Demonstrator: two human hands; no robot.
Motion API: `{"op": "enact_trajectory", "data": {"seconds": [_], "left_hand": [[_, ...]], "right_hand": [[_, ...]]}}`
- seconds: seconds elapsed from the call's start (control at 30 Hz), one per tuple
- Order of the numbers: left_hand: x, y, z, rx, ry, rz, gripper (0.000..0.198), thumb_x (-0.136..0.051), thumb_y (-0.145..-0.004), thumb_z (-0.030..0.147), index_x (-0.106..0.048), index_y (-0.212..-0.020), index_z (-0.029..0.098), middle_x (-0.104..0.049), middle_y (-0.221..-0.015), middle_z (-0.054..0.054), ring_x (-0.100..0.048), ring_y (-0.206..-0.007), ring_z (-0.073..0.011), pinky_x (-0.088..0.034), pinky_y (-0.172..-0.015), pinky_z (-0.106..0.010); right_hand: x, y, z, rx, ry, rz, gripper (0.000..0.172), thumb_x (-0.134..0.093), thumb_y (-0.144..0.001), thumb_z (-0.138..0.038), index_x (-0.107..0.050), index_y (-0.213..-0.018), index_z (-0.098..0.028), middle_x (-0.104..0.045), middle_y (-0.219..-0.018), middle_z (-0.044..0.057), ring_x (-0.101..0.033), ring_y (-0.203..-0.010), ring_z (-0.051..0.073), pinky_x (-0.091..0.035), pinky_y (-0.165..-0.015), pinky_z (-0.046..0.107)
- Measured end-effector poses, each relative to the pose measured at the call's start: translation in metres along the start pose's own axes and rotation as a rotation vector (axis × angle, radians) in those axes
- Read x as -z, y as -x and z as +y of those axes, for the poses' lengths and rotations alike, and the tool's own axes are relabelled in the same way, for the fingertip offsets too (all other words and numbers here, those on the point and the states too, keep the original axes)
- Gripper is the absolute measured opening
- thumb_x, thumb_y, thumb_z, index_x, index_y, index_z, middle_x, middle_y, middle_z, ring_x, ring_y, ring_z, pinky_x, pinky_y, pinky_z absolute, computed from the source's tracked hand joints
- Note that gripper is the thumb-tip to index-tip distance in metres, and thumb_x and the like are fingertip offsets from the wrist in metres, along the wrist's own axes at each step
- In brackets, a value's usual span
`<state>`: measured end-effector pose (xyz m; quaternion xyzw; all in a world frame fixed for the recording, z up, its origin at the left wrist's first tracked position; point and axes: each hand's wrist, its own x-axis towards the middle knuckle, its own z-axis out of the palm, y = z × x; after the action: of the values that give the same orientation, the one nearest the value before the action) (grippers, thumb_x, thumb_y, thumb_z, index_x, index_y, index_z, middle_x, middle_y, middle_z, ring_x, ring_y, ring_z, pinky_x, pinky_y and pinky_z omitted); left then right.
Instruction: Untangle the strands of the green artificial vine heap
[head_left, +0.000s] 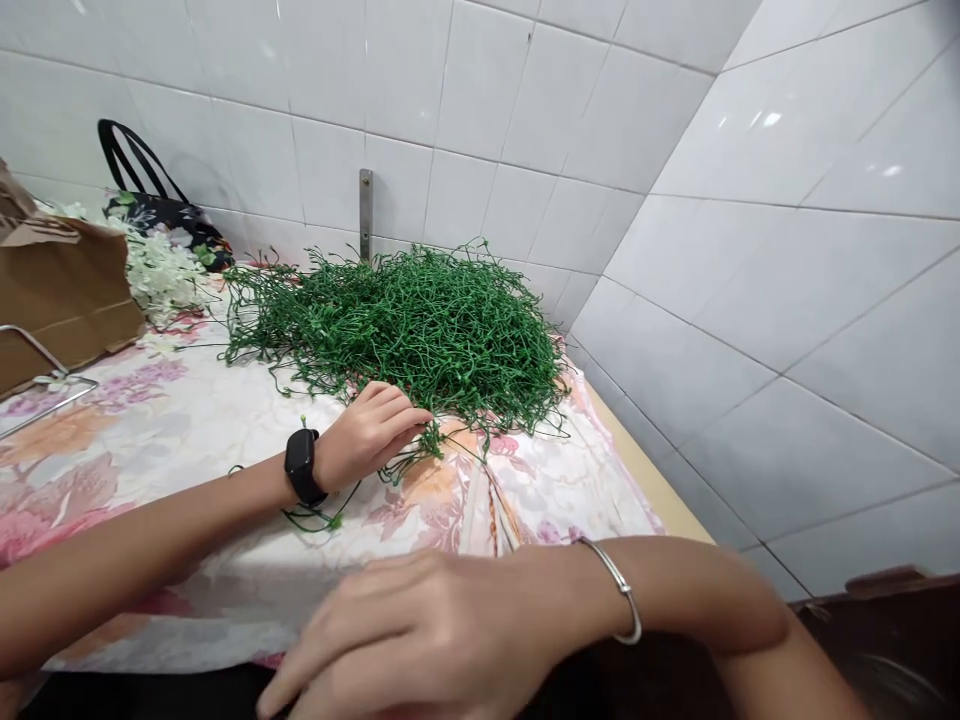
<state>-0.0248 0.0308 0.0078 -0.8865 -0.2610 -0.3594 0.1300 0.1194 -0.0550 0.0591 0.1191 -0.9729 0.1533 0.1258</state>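
Observation:
A large heap of thin green artificial flower stems (427, 320) lies tangled on the cloth by the wall. At its near edge is my left hand (375, 425), with a black band on the wrist. Its fingers are closed around a small bunch of the stems (430, 440), though the palm side is hidden. Nearer to me, over the table's front edge, hangs my right hand (435, 635), wearing a silver bangle. Its fingers stretch down and left, a little blurred, with nothing visible in them. A few loose stems (319, 518) lie below my left wrist.
A floral cloth (247, 400) covers the table. At the left are a brown cardboard box (67, 300), white artificial flowers (166, 275), a black patterned bag (169, 215) and a bent metal wire frame (60, 375). Tiled walls (750, 300) close off the back and right.

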Motion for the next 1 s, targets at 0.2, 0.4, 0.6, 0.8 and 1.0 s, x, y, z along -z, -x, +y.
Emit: {"op": "enact_trajectory", "data": {"seconds": [0.2,0.4,0.6,0.8,1.0], "left_hand": [[0.003,-0.003,-0.003,0.085,0.010,0.054,0.013,-0.044,-0.083,0.021,-0.054,-0.086,0.013,-0.059,-0.077,-0.004,-0.046,-0.076,-0.0140,-0.036,-0.072,-0.030],[0.005,-0.004,-0.003,0.091,0.085,0.042,0.012,-0.047,-0.081,0.018,-0.052,-0.092,0.014,-0.058,-0.093,-0.005,-0.047,-0.092,-0.0153,-0.035,-0.081,-0.031],[-0.001,0.001,0.003,0.110,0.127,-0.012,0.011,-0.044,-0.082,0.016,-0.050,-0.091,0.013,-0.058,-0.083,-0.003,-0.048,-0.083,-0.0132,-0.036,-0.075,-0.028],[-0.002,0.000,0.004,0.133,0.086,-0.001,0.010,-0.047,-0.080,0.017,-0.051,-0.089,0.013,-0.057,-0.078,-0.003,-0.047,-0.079,-0.0139,-0.035,-0.072,-0.028],[-0.002,0.000,0.004,0.128,0.096,-0.027,0.011,-0.047,-0.081,0.020,-0.051,-0.089,0.012,-0.057,-0.078,-0.003,-0.047,-0.079,-0.0136,-0.035,-0.072,-0.027]], "right_hand": [[0.042,0.049,0.056,-0.370,0.347,0.589,0.015,-0.041,-0.078,-0.012,-0.052,-0.087,-0.016,-0.058,-0.077,0.004,-0.053,-0.073,0.010,-0.045,-0.065,0.024],[0.029,0.071,0.101,-0.534,0.368,0.504,0.017,-0.054,-0.075,-0.031,-0.050,-0.076,-0.015,-0.053,-0.067,0.001,-0.049,-0.063,0.010,-0.042,-0.060,0.025],[0.015,0.076,0.098,-0.583,0.204,0.521,0.015,-0.051,-0.079,-0.028,-0.054,-0.083,-0.014,-0.057,-0.073,0.002,-0.052,-0.068,0.009,-0.043,-0.065,0.024],[0.009,0.081,0.095,-0.616,0.100,0.528,0.018,-0.052,-0.078,-0.026,-0.052,-0.090,-0.013,-0.055,-0.081,0.004,-0.052,-0.074,0.010,-0.044,-0.068,0.024],[0.000,0.083,0.100,-0.559,0.117,0.594,0.011,-0.051,-0.079,-0.021,-0.053,-0.087,-0.014,-0.055,-0.078,0.004,-0.053,-0.074,0.010,-0.045,-0.067,0.024]]}}
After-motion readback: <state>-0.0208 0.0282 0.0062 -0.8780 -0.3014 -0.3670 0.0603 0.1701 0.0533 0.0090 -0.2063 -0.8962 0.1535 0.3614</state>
